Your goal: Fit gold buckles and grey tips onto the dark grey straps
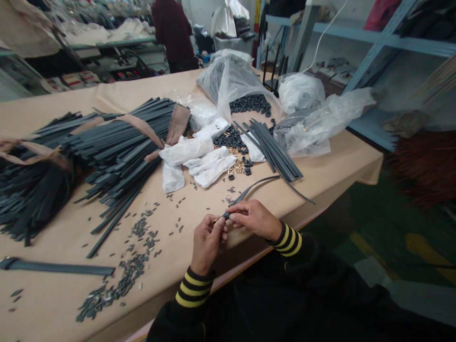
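Observation:
Near the front edge of the table, my left hand (208,241) pinches the end of a dark strap (245,192), where a small dark loop and a bit of gold-coloured metal show. My right hand (255,219) grips the same strap just beside it, thumb and fingers pressed together. From my hands the strap's free length runs up and to the right over the table. Beyond it lie gold-coloured buckles (235,167), black loops (231,138) and a small stack of dark straps (273,151).
Large tied bundles of dark straps (117,142) cover the left. Small dark pieces (124,280) are scattered at front left, near a finished-looking strap (64,268). White packets (210,166) and plastic bags (228,78) lie farther back. A person (173,33) stands beyond the table.

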Action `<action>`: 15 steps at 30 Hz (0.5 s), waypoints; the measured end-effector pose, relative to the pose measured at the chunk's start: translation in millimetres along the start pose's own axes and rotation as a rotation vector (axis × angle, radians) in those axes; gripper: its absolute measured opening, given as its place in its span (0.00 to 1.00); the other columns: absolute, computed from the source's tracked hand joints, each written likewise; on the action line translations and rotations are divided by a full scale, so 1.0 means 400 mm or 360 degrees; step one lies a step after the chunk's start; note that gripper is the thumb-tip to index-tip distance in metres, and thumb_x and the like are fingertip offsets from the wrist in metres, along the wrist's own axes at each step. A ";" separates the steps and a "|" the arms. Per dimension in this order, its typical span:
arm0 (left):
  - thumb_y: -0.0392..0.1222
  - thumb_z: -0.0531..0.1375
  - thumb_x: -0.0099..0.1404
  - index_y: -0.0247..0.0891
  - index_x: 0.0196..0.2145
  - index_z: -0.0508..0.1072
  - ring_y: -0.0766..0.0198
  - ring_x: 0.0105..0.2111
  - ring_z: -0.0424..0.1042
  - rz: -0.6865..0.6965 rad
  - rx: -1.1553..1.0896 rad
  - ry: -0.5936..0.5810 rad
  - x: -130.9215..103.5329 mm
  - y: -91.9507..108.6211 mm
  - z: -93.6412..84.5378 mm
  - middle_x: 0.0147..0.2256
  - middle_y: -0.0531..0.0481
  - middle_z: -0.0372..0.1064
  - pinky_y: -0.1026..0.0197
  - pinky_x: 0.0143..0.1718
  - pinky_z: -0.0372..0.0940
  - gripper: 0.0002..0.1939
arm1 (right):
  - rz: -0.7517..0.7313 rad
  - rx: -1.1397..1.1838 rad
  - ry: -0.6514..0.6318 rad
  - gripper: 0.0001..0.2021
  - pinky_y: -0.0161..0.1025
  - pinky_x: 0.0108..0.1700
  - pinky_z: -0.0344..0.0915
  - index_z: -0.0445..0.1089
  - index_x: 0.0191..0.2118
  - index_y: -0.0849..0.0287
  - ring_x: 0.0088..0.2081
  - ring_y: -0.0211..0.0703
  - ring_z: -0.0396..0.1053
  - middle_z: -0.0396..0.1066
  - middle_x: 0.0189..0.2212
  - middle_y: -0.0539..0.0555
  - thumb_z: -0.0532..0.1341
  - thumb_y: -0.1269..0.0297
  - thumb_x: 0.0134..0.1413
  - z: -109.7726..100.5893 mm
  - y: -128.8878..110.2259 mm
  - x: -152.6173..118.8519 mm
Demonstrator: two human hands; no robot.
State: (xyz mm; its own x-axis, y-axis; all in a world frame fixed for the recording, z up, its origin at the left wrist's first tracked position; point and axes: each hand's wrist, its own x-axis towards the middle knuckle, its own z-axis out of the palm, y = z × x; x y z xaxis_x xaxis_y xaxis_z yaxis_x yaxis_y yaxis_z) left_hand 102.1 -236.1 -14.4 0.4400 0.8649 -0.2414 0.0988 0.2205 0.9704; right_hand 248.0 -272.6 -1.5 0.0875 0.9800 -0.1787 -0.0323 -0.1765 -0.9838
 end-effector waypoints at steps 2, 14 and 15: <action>0.45 0.57 0.57 0.35 0.26 0.64 0.74 0.15 0.60 0.0015 -0.0017 0.0001 0.000 -0.004 0.003 0.18 0.57 0.63 0.71 0.16 0.56 0.10 | -0.0031 -0.0006 0.0022 0.11 0.36 0.32 0.68 0.70 0.35 0.67 0.28 0.37 0.69 0.69 0.30 0.54 0.58 0.67 0.45 0.007 -0.001 -0.002; 0.46 0.49 0.63 0.36 0.26 0.66 0.73 0.14 0.57 0.0170 0.0278 0.0049 -0.014 -0.015 0.013 0.15 0.56 0.60 0.70 0.15 0.54 0.14 | -0.0308 -0.0588 0.0048 0.03 0.30 0.30 0.59 0.68 0.30 0.63 0.27 0.34 0.63 0.67 0.23 0.48 0.60 0.73 0.44 0.023 0.002 -0.002; 0.46 0.49 0.63 0.36 0.26 0.66 0.72 0.14 0.57 0.0181 0.0312 0.0051 -0.014 -0.017 0.012 0.16 0.56 0.60 0.70 0.15 0.55 0.14 | -0.0328 -0.0648 0.0078 0.03 0.30 0.30 0.59 0.68 0.29 0.63 0.26 0.33 0.63 0.67 0.22 0.48 0.60 0.74 0.44 0.026 -0.002 -0.003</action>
State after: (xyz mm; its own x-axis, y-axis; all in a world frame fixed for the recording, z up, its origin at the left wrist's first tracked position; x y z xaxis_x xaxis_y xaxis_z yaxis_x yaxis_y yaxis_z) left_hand 103.4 -244.5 -19.9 0.4299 0.8938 -0.1275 0.2232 0.0317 0.9742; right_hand 237.8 -272.7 -0.4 0.0986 0.9947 0.0306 0.3839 -0.0097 -0.9233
